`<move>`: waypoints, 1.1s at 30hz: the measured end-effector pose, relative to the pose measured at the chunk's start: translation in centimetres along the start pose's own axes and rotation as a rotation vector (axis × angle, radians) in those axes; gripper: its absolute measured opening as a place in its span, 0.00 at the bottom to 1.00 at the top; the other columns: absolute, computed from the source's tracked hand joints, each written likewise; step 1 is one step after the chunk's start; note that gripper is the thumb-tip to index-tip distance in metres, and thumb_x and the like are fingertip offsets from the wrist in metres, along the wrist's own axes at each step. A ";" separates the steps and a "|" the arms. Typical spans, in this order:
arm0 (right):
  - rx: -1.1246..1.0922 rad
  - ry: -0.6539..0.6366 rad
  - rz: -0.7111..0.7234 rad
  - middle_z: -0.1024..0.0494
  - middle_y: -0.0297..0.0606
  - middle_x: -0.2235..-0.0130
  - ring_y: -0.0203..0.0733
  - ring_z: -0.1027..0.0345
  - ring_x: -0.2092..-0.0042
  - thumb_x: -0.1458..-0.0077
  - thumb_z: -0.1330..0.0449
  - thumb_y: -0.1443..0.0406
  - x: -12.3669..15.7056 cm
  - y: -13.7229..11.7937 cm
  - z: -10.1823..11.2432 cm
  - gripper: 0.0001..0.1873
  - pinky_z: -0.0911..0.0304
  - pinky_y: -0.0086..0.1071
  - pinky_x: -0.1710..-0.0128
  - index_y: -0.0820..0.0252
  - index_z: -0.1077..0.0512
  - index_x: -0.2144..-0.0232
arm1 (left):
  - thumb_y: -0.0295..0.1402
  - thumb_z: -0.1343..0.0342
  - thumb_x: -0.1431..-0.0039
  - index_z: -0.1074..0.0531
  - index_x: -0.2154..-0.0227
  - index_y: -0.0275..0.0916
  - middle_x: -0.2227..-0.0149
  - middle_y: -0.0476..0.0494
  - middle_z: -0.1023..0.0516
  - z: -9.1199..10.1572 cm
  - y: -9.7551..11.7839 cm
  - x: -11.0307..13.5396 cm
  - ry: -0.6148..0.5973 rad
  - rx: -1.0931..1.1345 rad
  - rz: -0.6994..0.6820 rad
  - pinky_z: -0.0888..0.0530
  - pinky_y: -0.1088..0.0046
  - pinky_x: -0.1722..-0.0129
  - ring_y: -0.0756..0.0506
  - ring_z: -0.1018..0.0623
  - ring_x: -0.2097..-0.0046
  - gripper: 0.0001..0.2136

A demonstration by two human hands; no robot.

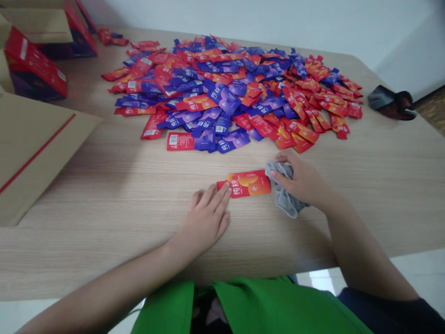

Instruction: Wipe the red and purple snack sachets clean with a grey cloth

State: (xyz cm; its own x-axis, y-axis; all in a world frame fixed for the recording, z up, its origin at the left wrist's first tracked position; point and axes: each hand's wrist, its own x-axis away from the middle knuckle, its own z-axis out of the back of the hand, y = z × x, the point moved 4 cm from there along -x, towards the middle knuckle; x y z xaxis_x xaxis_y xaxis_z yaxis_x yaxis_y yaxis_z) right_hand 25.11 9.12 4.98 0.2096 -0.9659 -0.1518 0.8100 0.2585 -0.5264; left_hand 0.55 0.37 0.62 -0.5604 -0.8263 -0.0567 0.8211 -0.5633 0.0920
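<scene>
A red pouch (252, 182) with orange fruit printed on it lies flat on the wooden table. My left hand (206, 218) rests with its fingers stretched out, the tips pressing on the pouch's left end. Bunched in my right hand (306, 181) is a grey cloth (287, 197), which meets the right end of the same pouch. My right fingers are closed round the cloth, and part of it hangs below them. Beyond both hands spreads a large heap of red and purple pouches (222, 97).
Cardboard boxes in red and purple (36, 67) stand open at the left, and a brown box flap (41, 148) reaches over the table (121, 246). At the far right lies a dark, shiny curled object (391, 103). A white wall (278, 21) rises behind the table.
</scene>
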 end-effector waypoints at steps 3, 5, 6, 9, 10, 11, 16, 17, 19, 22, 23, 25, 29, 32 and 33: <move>-0.050 0.191 -0.041 0.27 0.39 0.62 0.47 0.30 0.61 0.46 0.40 0.58 -0.5 -1.9 0.5 0.15 0.34 0.41 0.60 0.54 0.35 0.56 | 0.37 0.57 0.32 0.43 0.34 0.36 0.32 0.40 0.43 0.1 -0.4 -0.2 0.000 0.027 -0.005 0.38 0.52 0.42 0.35 0.38 0.35 0.25; -0.111 0.197 0.043 0.30 0.37 0.62 0.45 0.32 0.60 0.42 0.43 0.60 -1.1 -4.3 -1.0 0.10 0.35 0.41 0.59 0.54 0.37 0.58 | 0.38 0.55 0.33 0.43 0.35 0.33 0.32 0.37 0.43 0.3 -0.5 -0.4 0.004 0.040 0.001 0.39 0.52 0.41 0.34 0.39 0.35 0.27; -0.132 0.167 0.112 0.30 0.38 0.61 0.44 0.33 0.59 0.40 0.45 0.61 -1.3 -5.7 -2.2 0.08 0.36 0.41 0.57 0.54 0.38 0.59 | 0.39 0.55 0.34 0.43 0.35 0.31 0.32 0.35 0.42 0.3 -0.6 -0.4 0.006 0.043 0.008 0.39 0.51 0.41 0.33 0.40 0.35 0.27; -0.044 0.028 0.309 0.32 0.44 0.53 0.47 0.36 0.51 0.38 0.49 0.64 -1.5 -9.0 -6.5 0.06 0.38 0.43 0.51 0.57 0.36 0.58 | 0.42 0.53 0.35 0.38 0.38 0.27 0.35 0.30 0.37 0.4 -0.8 -0.6 -0.002 0.052 0.022 0.40 0.51 0.40 0.31 0.40 0.35 0.28; 0.026 -0.018 0.351 0.32 0.46 0.51 0.50 0.38 0.49 0.38 0.48 0.64 -1.4 -9.5 -7.8 0.08 0.40 0.45 0.50 0.58 0.34 0.57 | 0.42 0.53 0.36 0.35 0.40 0.27 0.37 0.30 0.34 0.4 -0.9 -0.6 -0.009 0.055 0.023 0.40 0.51 0.40 0.31 0.40 0.35 0.27; 0.097 -0.056 0.376 0.33 0.49 0.49 0.53 0.39 0.48 0.38 0.48 0.63 -1.1 -9.7 -8.8 0.10 0.41 0.46 0.50 0.59 0.33 0.55 | 0.42 0.53 0.36 0.33 0.42 0.27 0.39 0.30 0.32 0.4 -0.9 -0.7 -0.014 0.060 0.024 0.40 0.51 0.40 0.31 0.39 0.35 0.26; 0.318 -0.037 0.244 0.34 0.55 0.46 0.59 0.41 0.49 0.43 0.45 0.65 0.3 -6.3 -8.9 0.15 0.43 0.49 0.52 0.63 0.32 0.54 | 0.38 0.55 0.35 0.39 0.37 0.29 0.34 0.35 0.38 0.5 -1.0 -0.8 0.003 0.071 0.031 0.39 0.53 0.40 0.34 0.39 0.35 0.27; 0.342 -0.007 0.197 0.34 0.55 0.47 0.59 0.41 0.49 0.43 0.45 0.65 0.7 -5.1 -8.3 0.14 0.43 0.49 0.52 0.63 0.32 0.54 | 0.37 0.55 0.36 0.39 0.37 0.30 0.34 0.36 0.39 0.5 -1.1 -0.8 0.008 0.070 0.032 0.39 0.53 0.40 0.34 0.39 0.34 0.27; 0.370 0.044 0.123 0.34 0.55 0.48 0.59 0.41 0.49 0.43 0.46 0.66 1.3 -2.8 -7.1 0.13 0.43 0.48 0.52 0.64 0.32 0.54 | 0.35 0.54 0.36 0.39 0.37 0.31 0.34 0.37 0.39 0.4 -1.1 -0.8 0.015 0.070 0.032 0.39 0.53 0.40 0.35 0.39 0.34 0.26; 0.378 0.084 0.051 0.34 0.56 0.49 0.58 0.41 0.50 0.43 0.47 0.69 1.7 -0.4 -5.6 0.13 0.42 0.47 0.52 0.65 0.34 0.55 | 0.34 0.54 0.37 0.38 0.37 0.31 0.34 0.37 0.38 0.5 -1.2 -0.8 0.014 0.075 0.031 0.38 0.53 0.41 0.35 0.38 0.35 0.26; 0.365 0.098 0.045 0.34 0.56 0.51 0.57 0.41 0.50 0.43 0.48 0.69 1.6 -0.3 -5.2 0.12 0.42 0.47 0.52 0.66 0.34 0.55 | 0.35 0.54 0.37 0.38 0.37 0.32 0.34 0.38 0.38 0.5 -1.3 -0.8 0.010 0.079 0.029 0.37 0.53 0.41 0.34 0.38 0.35 0.26; 0.300 0.144 0.072 0.33 0.54 0.53 0.55 0.41 0.51 0.42 0.49 0.71 1.3 -1.5 -5.0 0.11 0.42 0.46 0.52 0.66 0.35 0.56 | 0.35 0.53 0.37 0.38 0.37 0.32 0.34 0.38 0.39 0.7 -1.3 -0.9 0.004 0.089 0.020 0.36 0.53 0.42 0.34 0.38 0.35 0.26; 0.195 0.139 0.242 0.33 0.50 0.51 0.51 0.41 0.50 0.40 0.50 0.71 0.5 -7.0 -7.2 0.12 0.42 0.42 0.52 0.62 0.34 0.55 | 0.37 0.52 0.37 0.35 0.39 0.32 0.36 0.36 0.34 0.9 -1.4 -0.9 0.016 0.092 0.017 0.35 0.51 0.43 0.33 0.37 0.36 0.25; 0.292 0.043 0.271 0.30 0.48 0.52 0.49 0.40 0.54 0.38 0.51 0.69 0.3 -9.3 -9.5 0.11 0.42 0.41 0.55 0.60 0.32 0.56 | 0.37 0.52 0.37 0.31 0.43 0.31 0.40 0.34 0.29 0.9 -1.4 -0.9 0.026 0.082 0.020 0.36 0.52 0.43 0.33 0.36 0.36 0.23; 0.336 0.029 0.250 0.30 0.48 0.53 0.50 0.40 0.55 0.38 0.51 0.69 0.4 -9.1 -9.8 0.11 0.43 0.41 0.56 0.60 0.31 0.57 | 0.37 0.52 0.37 0.32 0.42 0.32 0.40 0.34 0.30 0.8 -1.4 -1.0 0.029 0.081 0.021 0.36 0.52 0.42 0.33 0.36 0.36 0.23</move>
State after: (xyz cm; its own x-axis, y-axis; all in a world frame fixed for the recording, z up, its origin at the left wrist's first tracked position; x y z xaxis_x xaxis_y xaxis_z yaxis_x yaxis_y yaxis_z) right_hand 12.42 6.47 1.49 0.4104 -0.8721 -0.2665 0.8708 0.4615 -0.1694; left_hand -0.11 1.92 1.38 -0.5386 -0.8385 -0.0826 0.8207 -0.5443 0.1737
